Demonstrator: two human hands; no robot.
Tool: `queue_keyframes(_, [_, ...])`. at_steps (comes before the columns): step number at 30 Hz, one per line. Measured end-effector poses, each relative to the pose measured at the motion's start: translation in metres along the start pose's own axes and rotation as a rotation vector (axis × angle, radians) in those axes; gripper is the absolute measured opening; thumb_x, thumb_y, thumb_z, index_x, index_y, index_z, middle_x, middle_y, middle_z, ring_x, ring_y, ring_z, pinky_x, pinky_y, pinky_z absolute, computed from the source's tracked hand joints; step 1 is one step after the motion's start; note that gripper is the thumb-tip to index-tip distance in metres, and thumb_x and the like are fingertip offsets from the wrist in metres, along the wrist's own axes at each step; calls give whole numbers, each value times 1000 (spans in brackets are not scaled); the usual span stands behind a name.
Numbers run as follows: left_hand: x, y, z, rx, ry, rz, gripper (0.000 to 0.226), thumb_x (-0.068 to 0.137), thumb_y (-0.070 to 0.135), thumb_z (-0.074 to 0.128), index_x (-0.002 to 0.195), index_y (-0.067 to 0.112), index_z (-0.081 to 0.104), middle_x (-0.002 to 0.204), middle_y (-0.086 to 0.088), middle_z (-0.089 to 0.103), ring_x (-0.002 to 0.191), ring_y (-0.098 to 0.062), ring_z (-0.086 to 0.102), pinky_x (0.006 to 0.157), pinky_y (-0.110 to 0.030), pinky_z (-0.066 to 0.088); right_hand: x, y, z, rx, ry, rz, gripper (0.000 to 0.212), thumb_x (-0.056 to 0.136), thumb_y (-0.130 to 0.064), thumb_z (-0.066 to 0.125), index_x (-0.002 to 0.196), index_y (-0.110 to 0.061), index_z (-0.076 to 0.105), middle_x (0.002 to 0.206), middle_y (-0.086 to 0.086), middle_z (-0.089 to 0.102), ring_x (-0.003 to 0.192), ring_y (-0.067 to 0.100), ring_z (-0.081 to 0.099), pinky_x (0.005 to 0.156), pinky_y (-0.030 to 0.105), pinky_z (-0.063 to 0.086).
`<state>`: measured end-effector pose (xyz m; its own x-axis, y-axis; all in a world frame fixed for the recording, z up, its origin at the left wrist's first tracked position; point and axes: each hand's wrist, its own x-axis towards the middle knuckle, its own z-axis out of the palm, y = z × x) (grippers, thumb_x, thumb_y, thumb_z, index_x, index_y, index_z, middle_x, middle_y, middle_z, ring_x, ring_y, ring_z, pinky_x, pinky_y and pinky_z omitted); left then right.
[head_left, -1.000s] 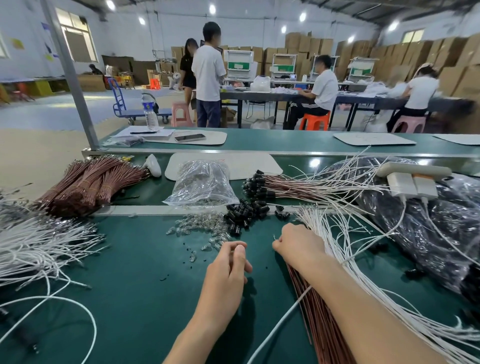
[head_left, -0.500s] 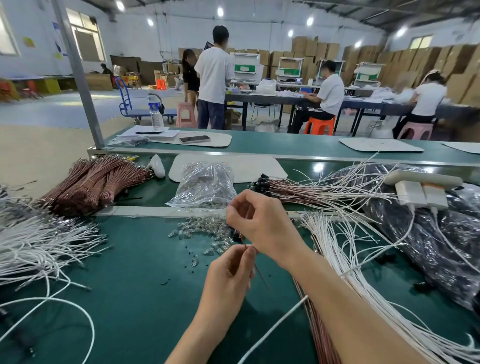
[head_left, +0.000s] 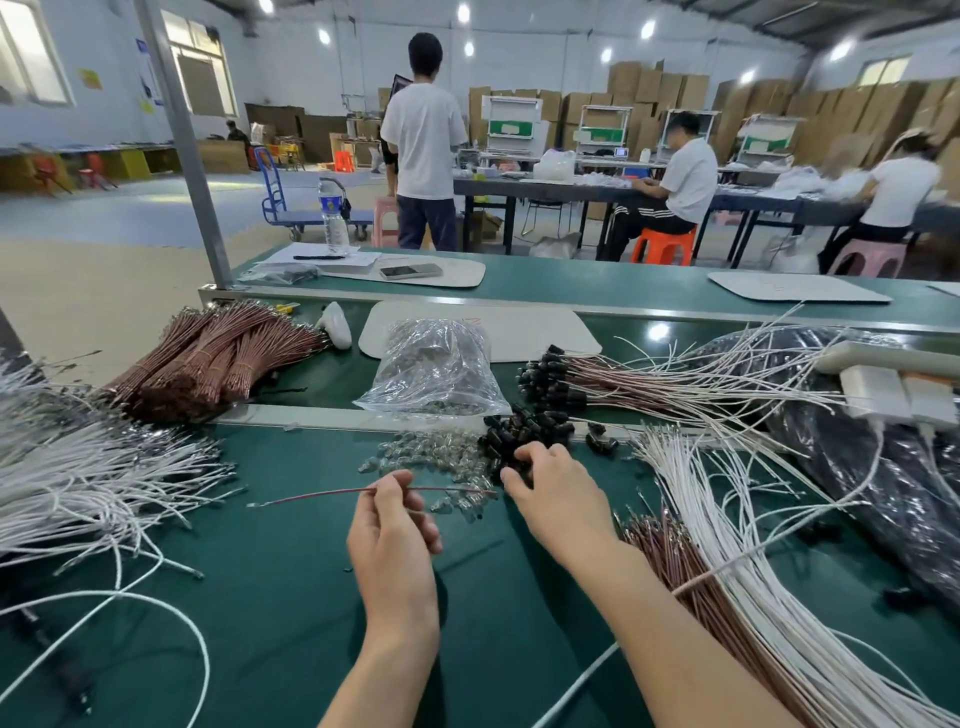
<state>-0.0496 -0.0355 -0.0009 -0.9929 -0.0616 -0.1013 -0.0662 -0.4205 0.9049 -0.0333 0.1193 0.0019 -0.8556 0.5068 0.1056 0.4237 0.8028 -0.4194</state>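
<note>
One at a time
left hand (head_left: 390, 540) pinches the wire (head_left: 317, 496) — right hand (head_left: 561, 499) fishes in the black caps (head_left: 524, 428), grip unclear; lift just one.

White walls (head_left: 291, 78) with bright windows (head_left: 31, 52) at the left enclose a hall lit by round ceiling lamps (head_left: 464, 13), where a pale beige floor (head_left: 78, 291) runs to a long dark worktable (head_left: 561, 189) and stacked brown cardboard boxes (head_left: 831, 119) far right.
</note>
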Motion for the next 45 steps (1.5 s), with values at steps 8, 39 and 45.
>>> queue_keyframes(8, [0,3,-2,-57,10,-27,25,105,18,46,92,14,67,66,7,56,48,-8,45,44,-23,40,-2,3,-6,108,11,28,28,99,-45,56,121,-28,58,116,-7,59,103,17,62,76,31,42])
queue_keyframes(39, [-10,-6,12,-146,-464,-363,25,101,17,50,101,9,74,83,-7,70,56,-14,60,48,-24,50,-64,31,-29,2017,-289,266,34,80,4,65,110,-10,59,120,19,72,101,29,74,76,30,62])
queue_keyframes(45, [-17,-9,15,-26,-682,-362,32,87,31,59,105,14,79,85,-2,69,64,-11,61,53,-25,50,-65,27,-24,1861,-282,213,35,78,-3,69,110,-13,61,117,14,73,96,25,75,77,33,62])
